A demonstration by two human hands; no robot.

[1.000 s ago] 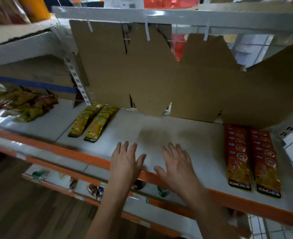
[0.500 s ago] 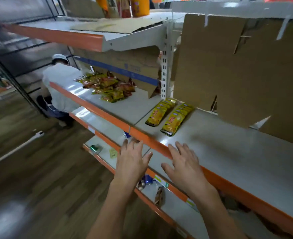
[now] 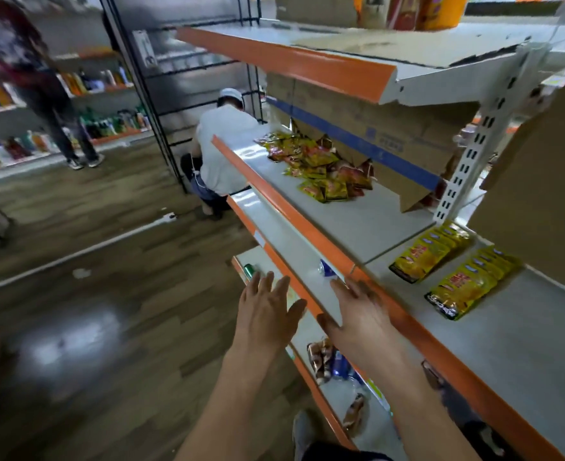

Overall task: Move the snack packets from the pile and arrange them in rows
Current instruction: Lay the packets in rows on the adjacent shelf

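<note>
A loose pile of yellow and red snack packets (image 3: 321, 168) lies on the grey shelf (image 3: 357, 224) further along to the left. Two neat rows of yellow packets (image 3: 427, 252) (image 3: 467, 281) lie on the neighbouring shelf section, near its orange front edge. My left hand (image 3: 268, 311) and my right hand (image 3: 357, 311) are both held out flat, fingers spread, holding nothing. They hover in front of the shelf's orange edge, well short of the pile.
A person in a white shirt (image 3: 221, 151) crouches at the far end of the shelving. Another person (image 3: 35, 78) stands in the aisle at the left. Lower shelves hold a green can (image 3: 249, 271) and a few packets (image 3: 324, 361). Cardboard (image 3: 537, 168) backs the shelf.
My view has swung left along the shelving, so the red packet rows have left the frame and the pile is now ahead. Both hands stay spread and have nothing in them.
</note>
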